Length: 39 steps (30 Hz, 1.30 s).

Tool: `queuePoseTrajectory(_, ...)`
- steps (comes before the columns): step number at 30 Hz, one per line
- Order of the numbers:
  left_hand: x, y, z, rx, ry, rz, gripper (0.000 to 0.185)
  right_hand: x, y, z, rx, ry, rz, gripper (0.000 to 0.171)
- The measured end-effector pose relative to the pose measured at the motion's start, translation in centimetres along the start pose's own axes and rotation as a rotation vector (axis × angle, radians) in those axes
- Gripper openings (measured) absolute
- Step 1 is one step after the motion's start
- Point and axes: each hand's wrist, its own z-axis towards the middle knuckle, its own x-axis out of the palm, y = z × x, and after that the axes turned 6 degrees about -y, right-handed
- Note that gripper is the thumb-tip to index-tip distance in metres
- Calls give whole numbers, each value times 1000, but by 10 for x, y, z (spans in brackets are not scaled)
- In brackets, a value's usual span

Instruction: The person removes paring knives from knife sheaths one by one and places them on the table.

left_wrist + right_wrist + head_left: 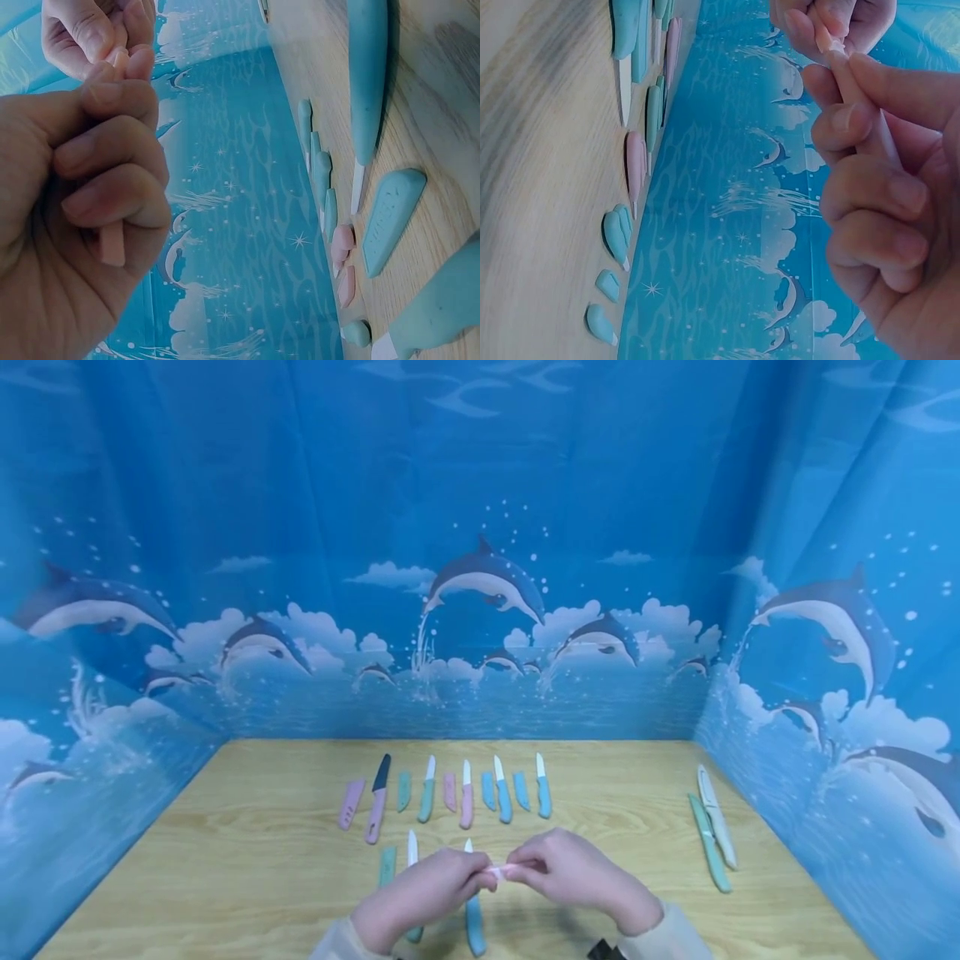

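Note:
My left hand (448,878) and right hand (566,875) meet above the front middle of the table. In the right wrist view, my right hand's fingers curl round the handle of a pink knife (871,131). My left hand grips a pink sheath (112,244), its end poking out below the fingers in the left wrist view. A short white stretch shows between the two hands; most of the blade is hidden. Below lie a blue-handled knife (475,927) with its white blade bare and, partly covered by my left arm, a green-handled knife (412,848) beside a green sheath (387,864).
A row of bare knives, each beside a sheath, lies farther back, including a black-bladed pink knife (377,806), a small pink knife (467,797) and a blue knife (543,789). Two green knives (708,843) lie at the right. A dolphin-print curtain (480,693) borders the table.

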Motion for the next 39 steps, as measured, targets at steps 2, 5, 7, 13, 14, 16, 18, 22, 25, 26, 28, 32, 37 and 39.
queuePoseTrajectory(2,1,0,0,-2,-6,4,23,-1,0,0,20,7,9,27)
queuePoseTrajectory(5,1,-1,0,-6,-14,11,24,-2,0,0,45,14,32,27)
queuePoseTrajectory(7,1,-1,0,2,-16,12,24,-2,-1,-1,53,16,42,27)
queuePoseTrajectory(13,1,-1,0,5,-13,35,25,-2,-2,-1,42,22,50,28)
queuePoseTrajectory(14,1,-1,0,3,-13,47,26,-2,-3,-1,39,21,46,28)
queuePoseTrajectory(16,2,-2,1,-3,-9,64,27,-2,-3,-1,32,18,37,28)
queuePoseTrajectory(18,2,-2,1,-14,-6,75,29,-3,-3,-2,29,13,27,29)
queuePoseTrajectory(22,1,-4,1,-38,7,78,29,-4,-3,-2,31,10,34,29)
queuePoseTrajectory(25,1,-4,2,-52,15,75,28,-4,-4,-1,29,8,41,29)
queuePoseTrajectory(26,1,-5,1,-54,17,73,28,-4,-4,-1,27,8,40,29)
queuePoseTrajectory(28,1,-5,2,-55,21,66,28,-4,-4,-1,25,8,37,29)
queuePoseTrajectory(32,2,-5,2,-57,30,55,27,-4,-5,-2,22,8,22,28)
queuePoseTrajectory(37,2,-4,2,-59,35,50,27,-5,-5,-1,27,10,19,28)
queuePoseTrajectory(39,2,-4,3,-60,36,44,27,-5,-5,-2,34,12,23,28)
